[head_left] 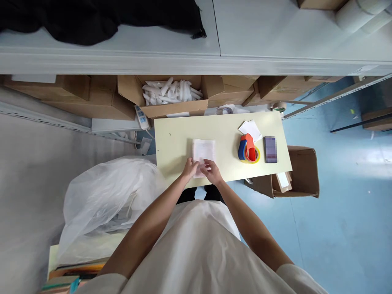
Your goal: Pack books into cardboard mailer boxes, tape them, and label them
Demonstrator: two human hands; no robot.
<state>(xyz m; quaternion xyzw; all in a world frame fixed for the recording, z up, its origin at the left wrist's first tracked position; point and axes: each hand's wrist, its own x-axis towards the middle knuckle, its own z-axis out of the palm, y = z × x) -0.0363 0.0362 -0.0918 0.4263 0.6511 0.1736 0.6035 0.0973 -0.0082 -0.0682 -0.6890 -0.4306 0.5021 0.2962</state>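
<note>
A flat white, translucent packet or stack of thin sheets (203, 149) lies on the cream tabletop (174, 134); its exact kind is not clear. My left hand (190, 168) grips its near left edge, thumb on top. Over the near right part rests my right hand (212, 172), fingers curved and apart, with the fingertips on or just above the surface. To the right are a red and blue tape dispenser (246, 148) with a yellow-edged roll, white cards (251, 130) and a phone (270, 149).
An open carton of white wrapped pieces (173, 92) stands behind the table under a grey shelf (183, 61). A large clear plastic bag (104, 196) bulges at the left. Right of the table, an open cardboard box (306, 173) sits on the blue floor.
</note>
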